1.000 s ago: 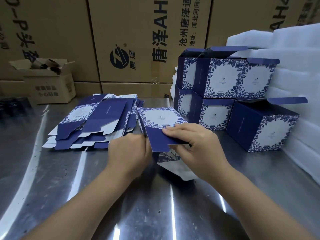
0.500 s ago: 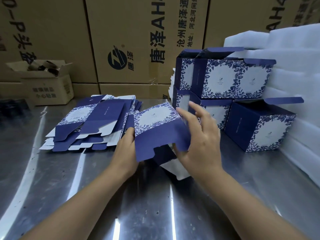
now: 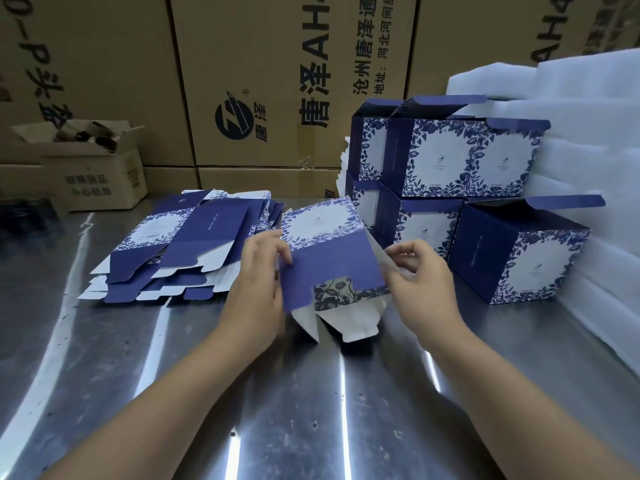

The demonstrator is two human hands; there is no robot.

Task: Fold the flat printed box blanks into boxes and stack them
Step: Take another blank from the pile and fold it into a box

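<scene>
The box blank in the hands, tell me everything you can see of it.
The box blank looks like thin printed card: navy outside, a white panel framed in blue flowers, plain white inside. It is partly opened and tilted, held over the steel table. A notched navy flap faces the camera; white flaps hang below. The left hand grips its left edge and the right hand pinches a white flap at its right edge.

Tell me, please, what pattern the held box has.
The box shows blue floral print around white, plus navy panels; head view.
</scene>
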